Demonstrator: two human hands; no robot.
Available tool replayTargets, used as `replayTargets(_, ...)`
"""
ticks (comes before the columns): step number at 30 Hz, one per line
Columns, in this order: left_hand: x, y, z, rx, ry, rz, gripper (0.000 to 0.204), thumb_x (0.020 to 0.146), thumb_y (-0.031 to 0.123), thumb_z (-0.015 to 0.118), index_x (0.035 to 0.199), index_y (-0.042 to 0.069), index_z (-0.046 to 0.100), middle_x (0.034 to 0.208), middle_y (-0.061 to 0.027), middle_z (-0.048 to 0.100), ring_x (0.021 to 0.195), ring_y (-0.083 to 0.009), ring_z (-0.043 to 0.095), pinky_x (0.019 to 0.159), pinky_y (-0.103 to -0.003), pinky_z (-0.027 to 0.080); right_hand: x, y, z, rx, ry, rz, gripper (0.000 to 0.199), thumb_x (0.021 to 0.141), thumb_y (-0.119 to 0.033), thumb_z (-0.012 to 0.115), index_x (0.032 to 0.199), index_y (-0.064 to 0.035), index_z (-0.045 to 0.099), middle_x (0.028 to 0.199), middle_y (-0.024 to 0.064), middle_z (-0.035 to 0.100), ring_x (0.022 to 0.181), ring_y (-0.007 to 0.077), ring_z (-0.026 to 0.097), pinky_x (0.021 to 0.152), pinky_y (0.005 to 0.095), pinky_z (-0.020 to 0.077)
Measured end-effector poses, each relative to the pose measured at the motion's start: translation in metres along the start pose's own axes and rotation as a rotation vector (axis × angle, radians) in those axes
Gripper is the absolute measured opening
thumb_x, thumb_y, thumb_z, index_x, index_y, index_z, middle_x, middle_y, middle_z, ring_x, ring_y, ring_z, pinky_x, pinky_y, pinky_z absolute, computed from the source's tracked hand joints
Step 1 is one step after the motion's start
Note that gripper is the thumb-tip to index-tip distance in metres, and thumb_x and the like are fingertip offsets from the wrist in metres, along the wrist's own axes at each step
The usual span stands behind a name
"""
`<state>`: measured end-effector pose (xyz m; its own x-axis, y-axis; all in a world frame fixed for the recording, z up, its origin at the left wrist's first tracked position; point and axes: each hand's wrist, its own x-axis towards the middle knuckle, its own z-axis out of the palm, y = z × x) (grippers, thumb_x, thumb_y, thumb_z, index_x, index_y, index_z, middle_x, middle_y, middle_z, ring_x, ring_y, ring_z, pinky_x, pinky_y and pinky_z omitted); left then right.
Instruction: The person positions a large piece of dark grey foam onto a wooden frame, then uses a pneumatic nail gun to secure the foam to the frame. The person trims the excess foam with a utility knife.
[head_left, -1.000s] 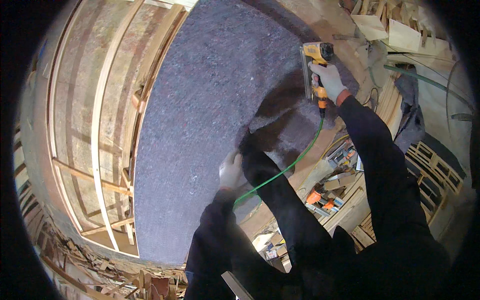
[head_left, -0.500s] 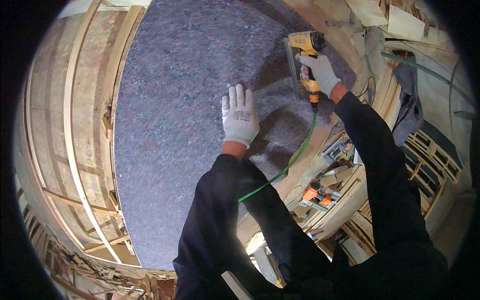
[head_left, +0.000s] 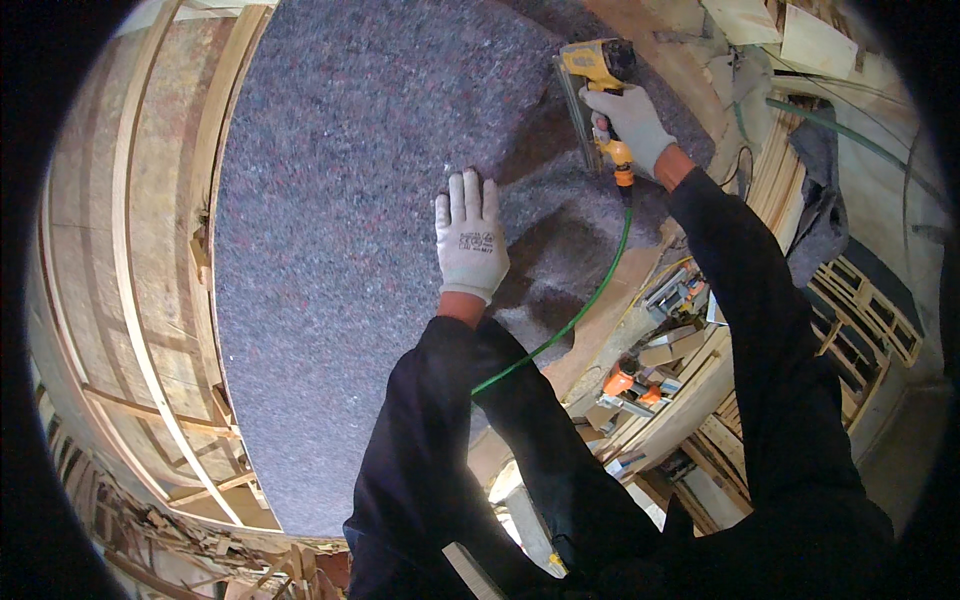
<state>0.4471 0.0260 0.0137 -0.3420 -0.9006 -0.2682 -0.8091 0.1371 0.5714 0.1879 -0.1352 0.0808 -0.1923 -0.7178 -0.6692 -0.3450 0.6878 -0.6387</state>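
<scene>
Wooden frame (head_left: 130, 300) carries grey felt sheet (head_left: 340, 200), spread flat.

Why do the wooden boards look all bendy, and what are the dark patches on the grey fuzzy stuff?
Head view: the fisheye lens bends the straight wooden frame toward the black round rim. The dark patches on the grey felt padding are shadows beside the left hand and below the right hand, which grips the yellow staple gun. The light is bright, and nothing looks blurred.

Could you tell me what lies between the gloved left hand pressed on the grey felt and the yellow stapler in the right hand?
In the head view, only grey felt, rumpled and shadowed, separates the left hand from the stapler.
</scene>
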Motion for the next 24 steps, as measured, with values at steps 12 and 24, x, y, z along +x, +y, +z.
replayTargets(12,-0.011,-0.003,0.010,-0.066,0.011,-0.021,0.066,0.088,0.014,0.057,0.152,0.002,0.046,0.165,-0.0193,0.035,0.155,-0.0367,0.028,0.126,-0.052,0.020,-0.032,0.019,0.029,-0.171,-0.036,0.104,0.026,0.089,-0.029,0.075,0.083,-0.0046,0.067,0.064,0.0019,0.062,0.052,0.0111,0.058,0.048,0.0306,0.0473)
replayTargets(24,-0.039,-0.004,0.009,-0.058,-0.009,-0.030,0.065,0.089,0.014,0.057,0.152,0.002,0.046,0.164,-0.0188,0.036,0.155,-0.0366,0.029,0.125,-0.051,0.023,-0.084,0.032,0.051,-0.224,-0.049,0.168,0.030,0.086,-0.033,0.077,0.088,-0.0043,0.069,0.066,0.0007,0.063,0.056,0.0086,0.059,0.053,0.0292,0.0487)
